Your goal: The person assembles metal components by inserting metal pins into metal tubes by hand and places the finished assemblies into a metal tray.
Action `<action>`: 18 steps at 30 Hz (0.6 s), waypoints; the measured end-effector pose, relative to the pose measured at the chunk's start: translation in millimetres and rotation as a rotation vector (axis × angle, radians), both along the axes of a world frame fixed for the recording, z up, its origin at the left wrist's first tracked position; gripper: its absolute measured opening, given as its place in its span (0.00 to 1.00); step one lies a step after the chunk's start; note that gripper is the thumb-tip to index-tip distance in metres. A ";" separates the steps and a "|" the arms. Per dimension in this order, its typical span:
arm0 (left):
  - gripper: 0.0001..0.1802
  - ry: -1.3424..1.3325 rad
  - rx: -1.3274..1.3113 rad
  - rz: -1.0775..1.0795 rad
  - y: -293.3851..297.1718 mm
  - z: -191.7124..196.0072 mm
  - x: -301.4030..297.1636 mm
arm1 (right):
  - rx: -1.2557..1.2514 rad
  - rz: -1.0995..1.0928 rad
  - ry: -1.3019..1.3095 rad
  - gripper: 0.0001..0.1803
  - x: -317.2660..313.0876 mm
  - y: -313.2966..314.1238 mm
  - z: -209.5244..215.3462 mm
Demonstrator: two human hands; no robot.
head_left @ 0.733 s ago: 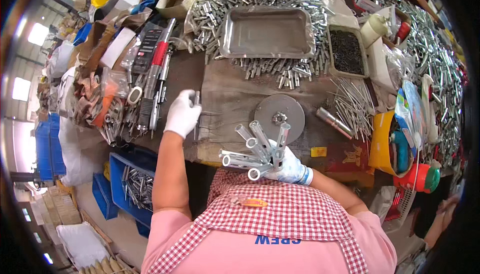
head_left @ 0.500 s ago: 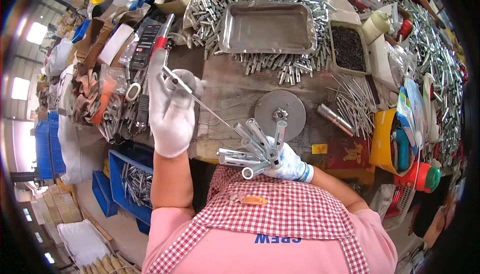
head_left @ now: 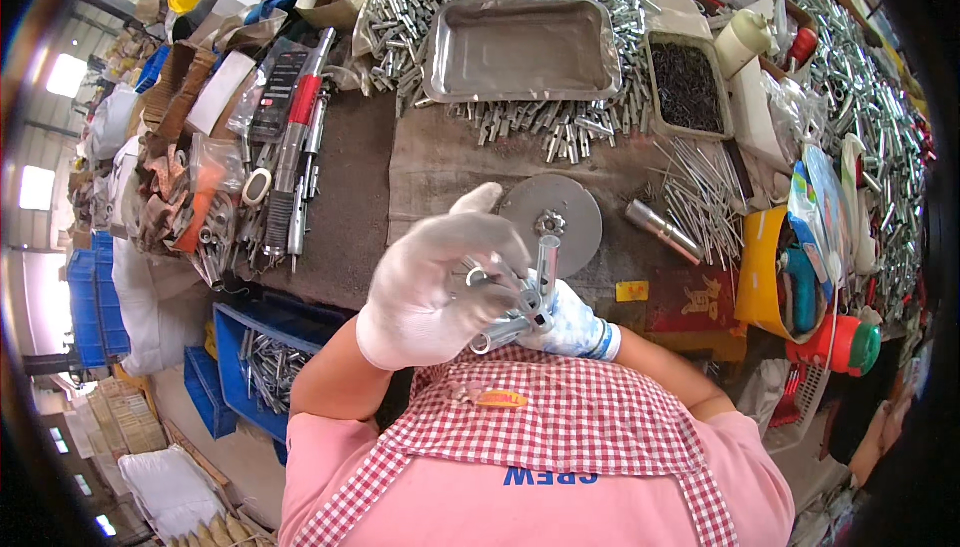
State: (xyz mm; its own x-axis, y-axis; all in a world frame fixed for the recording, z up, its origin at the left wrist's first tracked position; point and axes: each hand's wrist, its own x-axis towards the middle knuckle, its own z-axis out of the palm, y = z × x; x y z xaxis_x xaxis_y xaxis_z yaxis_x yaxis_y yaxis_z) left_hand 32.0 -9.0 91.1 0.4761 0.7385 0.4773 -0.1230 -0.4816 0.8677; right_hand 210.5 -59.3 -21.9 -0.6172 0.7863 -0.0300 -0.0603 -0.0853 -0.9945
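My right hand (head_left: 566, 325), in a white glove with blue patches, is closed around a bundle of several silver metal tubes (head_left: 545, 272) in front of my apron. The tubes fan out, and their open ends show above my fingers. My left hand (head_left: 435, 282), in a white glove, reaches over the bundle from the left. Its thumb points up and away, and its curved fingers are apart, blurred, over the tubes. They hide much of the bundle; whether they grip any tube is hard to see. Just behind the hands lies a round grey disc (head_left: 575, 232) with a small metal hub.
A metal tray (head_left: 520, 95) sits on a heap of short metal tubes (head_left: 400, 22). Right of it stand a tin of dark small pieces (head_left: 690, 87), loose thin rods (head_left: 700, 197) and a yellow container (head_left: 762, 272). Tools (head_left: 290, 167) line the left; a blue bin (head_left: 235, 357) stands below.
My left hand has moved right and toward me, from the tools to the tube bundle. The thin-tipped rod it held is out of it; a slim silver rod now shows among the left tools.
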 end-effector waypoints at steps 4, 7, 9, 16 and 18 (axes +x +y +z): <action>0.25 0.205 0.014 -0.127 -0.4 1.3 -3.7 | -0.023 -0.011 0.010 0.22 -0.6 -4.2 -10.8; 0.24 0.161 -0.108 -0.134 -6.4 0.5 -2.8 | 0.125 -0.010 -0.051 0.22 -0.2 -3.0 -15.8; 0.24 0.110 -0.233 -0.121 -8.1 0.2 -2.7 | 0.247 -0.012 -0.102 0.22 -0.7 -1.7 -15.0; 0.20 0.180 -0.019 -0.085 -0.5 1.7 -3.9 | 0.108 -0.031 -0.060 0.22 -3.7 1.2 -16.4; 0.20 0.174 -0.019 -0.086 0.4 2.4 -3.9 | 0.168 -0.022 -0.096 0.22 -3.0 1.1 -17.5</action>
